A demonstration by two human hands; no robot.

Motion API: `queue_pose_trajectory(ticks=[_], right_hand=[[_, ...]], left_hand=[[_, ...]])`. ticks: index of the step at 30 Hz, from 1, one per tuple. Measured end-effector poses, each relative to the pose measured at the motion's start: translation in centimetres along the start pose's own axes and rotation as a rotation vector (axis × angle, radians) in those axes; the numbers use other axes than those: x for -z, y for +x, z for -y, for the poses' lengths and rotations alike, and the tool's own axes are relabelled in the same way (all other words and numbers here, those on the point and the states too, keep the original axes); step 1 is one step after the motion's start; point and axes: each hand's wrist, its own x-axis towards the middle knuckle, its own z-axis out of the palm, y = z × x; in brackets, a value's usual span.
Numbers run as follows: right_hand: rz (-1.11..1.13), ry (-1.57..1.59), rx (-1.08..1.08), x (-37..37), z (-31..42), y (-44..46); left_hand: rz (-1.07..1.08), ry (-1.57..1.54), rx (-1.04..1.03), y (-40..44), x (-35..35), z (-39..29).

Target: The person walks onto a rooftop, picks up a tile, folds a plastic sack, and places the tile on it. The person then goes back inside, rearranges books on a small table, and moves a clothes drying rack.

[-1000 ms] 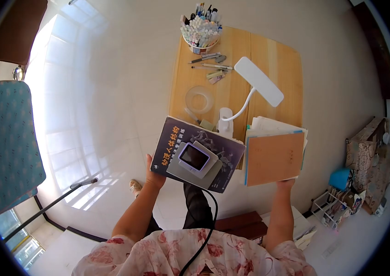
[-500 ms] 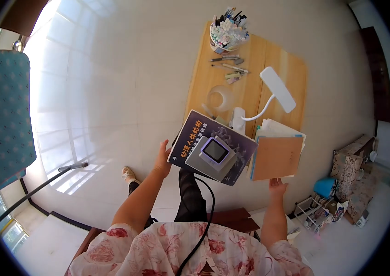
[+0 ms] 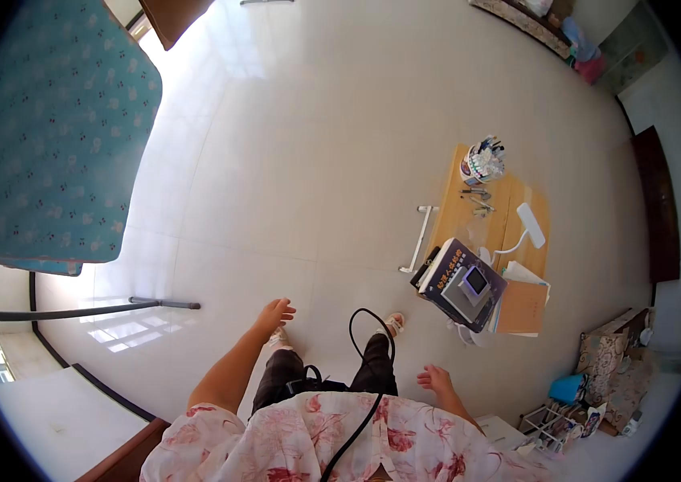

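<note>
My left hand (image 3: 274, 316) is over the floor in front of my body, fingers apart and holding nothing. On the other side, my right hand (image 3: 434, 377) is also empty with its fingers spread, below and left of the wooden table (image 3: 451, 210). A dark book (image 3: 441, 281) with orange characters lies at the table's near end, with a grey box and a small device with a dark screen (image 3: 476, 279) on top. Beside it is an orange-brown folder (image 3: 523, 308) on papers. Neither hand touches these things.
On the table stand a white lamp (image 3: 531, 225), a tub of markers (image 3: 483, 163) and loose pens (image 3: 478, 201). A blue patterned cover (image 3: 59, 136) is at the left, above a dark pole (image 3: 51, 312). A rack (image 3: 549, 428) and blue bin (image 3: 567, 389) stand lower right.
The view has swung left, so the table appears farther right and smaller. Both hands have come away from the books and folder. More floor and both feet now show.
</note>
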Motion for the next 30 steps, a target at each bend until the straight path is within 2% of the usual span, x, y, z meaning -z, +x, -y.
queue_pose_trajectory(ticks=[2, 6, 8, 10, 15, 18, 19, 21, 22, 23, 25, 30], right_hand=[[0.023, -0.047, 0.09, -4.4, 2.3, -2.5], [0.067, -0.157, 0.23, -10.7, 6.1, -4.7], [0.06, -0.376, 0.261, -13.0, 7.7, -5.6], [0.076, -0.396, 0.296, -15.0, 9.3, -5.9], [0.175, -0.535, 0.377, -19.6, 15.1, -4.1], [0.23, -0.919, 0.423, -22.6, 20.0, -2.8], [0.261, -0.962, 0.435, -23.9, 21.9, -1.8], [0.237, -1.225, 0.673, -27.2, 25.2, 0.7], [0.222, -0.919, 0.628, -29.3, 26.4, 2.2], [0.236, -0.949, 0.652, -31.4, 28.3, 2.5], [0.271, -0.714, 0.595, -37.0, 33.1, 1.6], [0.288, -0.839, 0.794, -48.8, 39.8, -1.2]], left_hand=[[-0.094, -0.051, -0.125, -3.1, 6.5, 0.4], [-0.273, -0.149, -0.231, -9.2, 17.8, 1.2], [-0.401, -0.291, -0.227, -12.3, 22.5, 2.5], [-0.502, -0.353, -0.23, -14.7, 26.4, 4.2], [-0.862, -0.665, -0.235, -18.0, 33.6, 8.8], [-1.033, -0.747, -0.295, -22.0, 35.2, 9.3], [-1.073, -0.822, -0.336, -23.4, 36.0, 9.5], [-1.147, -0.897, -0.466, -26.7, 38.5, 9.5], [-1.224, -0.882, -0.485, -28.2, 40.1, 9.2], [-1.306, -0.873, -0.523, -29.4, 42.2, 9.4], [-1.553, -0.827, -0.556, -31.9, 45.9, 7.7], [-1.897, -0.56, -0.649, -34.5, 60.3, 7.8]])
